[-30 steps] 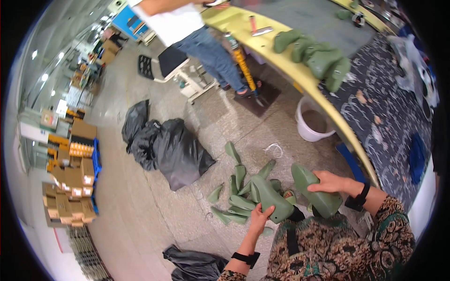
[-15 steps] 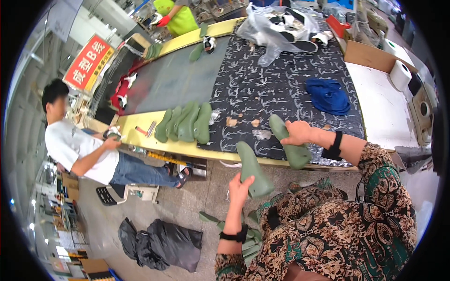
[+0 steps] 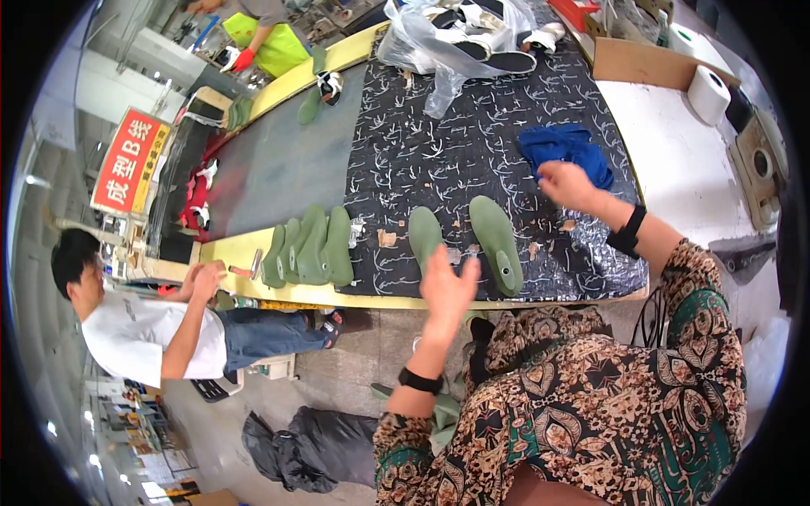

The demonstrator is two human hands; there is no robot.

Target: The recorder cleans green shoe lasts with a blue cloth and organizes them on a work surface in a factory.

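Note:
Two green shoe lasts, a left one (image 3: 424,228) and a right one (image 3: 492,236), lie side by side on the black patterned table cover near its front edge. Over the lower part of the left last is my left hand (image 3: 447,291), open with thumb and fingers apart; whether it touches the last I cannot tell. Farther right, my right hand (image 3: 574,185) has its fingers closed at the near left edge of a crumpled blue cloth (image 3: 582,152), with a bit of blue showing at the fingertips. Several more green lasts (image 3: 312,249) stand in a row to the left.
A clear plastic bag (image 3: 411,46) with black-and-white shoes lies at the far side. On the white surface at right are a white roll (image 3: 709,94) and a beige machine (image 3: 753,164). A co-worker in a white shirt (image 3: 135,329) is at left. Black bags (image 3: 312,447) lie on the floor.
Both lasts have gone from my hands onto the table cover. My left hand has opened; my right hand has moved away to the blue cloth. The view has shifted.

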